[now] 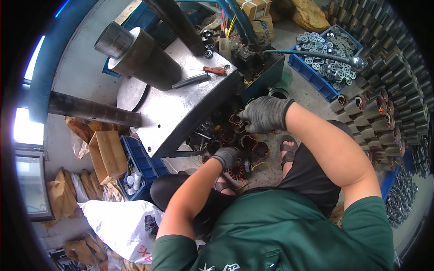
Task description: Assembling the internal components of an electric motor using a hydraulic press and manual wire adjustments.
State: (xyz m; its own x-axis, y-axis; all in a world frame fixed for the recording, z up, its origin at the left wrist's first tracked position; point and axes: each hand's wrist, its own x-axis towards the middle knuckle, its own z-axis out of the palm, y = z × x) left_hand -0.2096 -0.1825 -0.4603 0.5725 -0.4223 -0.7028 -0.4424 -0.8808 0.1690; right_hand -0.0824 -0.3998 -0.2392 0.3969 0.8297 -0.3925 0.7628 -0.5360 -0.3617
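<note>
Both my hands wear grey knit gloves and are down among wound motor stators on the floor. My left hand (pixel 227 156) is low beside a stator with red windings (pixel 236 170); its fingers are mostly hidden. My right hand (pixel 266 115) is higher, under the edge of the steel table, with its fingers curled. Yellow wire loops (pixel 235 119) show right by its fingertips, but what it grips is hidden. More stators with copper and red windings, one at the right (pixel 260 150), lie between my hands and my feet.
A steel press table (pixel 167 108) overhangs my work spot, carrying a thick metal cylinder (pixel 149 63), an orange-handled screwdriver (pixel 214 70) and a dark bar (pixel 191 81). A blue crate (pixel 312 74) of metal end covers stands far right, beside stacked motor housings (pixel 384 86). A white sack (pixel 117 226) is at left.
</note>
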